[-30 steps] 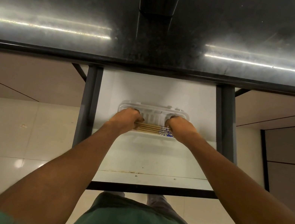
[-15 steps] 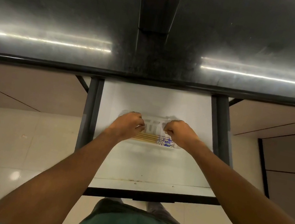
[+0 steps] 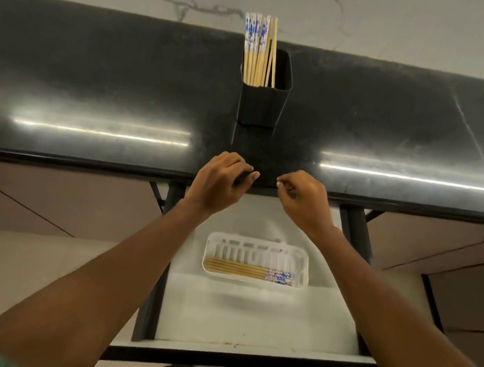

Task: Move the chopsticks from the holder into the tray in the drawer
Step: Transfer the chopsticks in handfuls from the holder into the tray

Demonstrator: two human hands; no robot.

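Open drawer (image 3: 241, 328) seen from above.
Left hand (image 3: 222, 179) and right hand (image 3: 302, 199) empty, loosely curled; tray (image 3: 305, 269) below, holder (image 3: 262, 106) above.

The lower ends of the upright chopsticks (image 3: 258, 56) are hidden inside the black holder (image 3: 262, 106). The drawer (image 3: 242, 319) runs out of sight under the countertop (image 3: 91, 76) and behind the left hand (image 3: 218, 182) and right hand (image 3: 305, 199). The bundle (image 3: 238, 269) in the tray (image 3: 256, 243) is too blurred to count.
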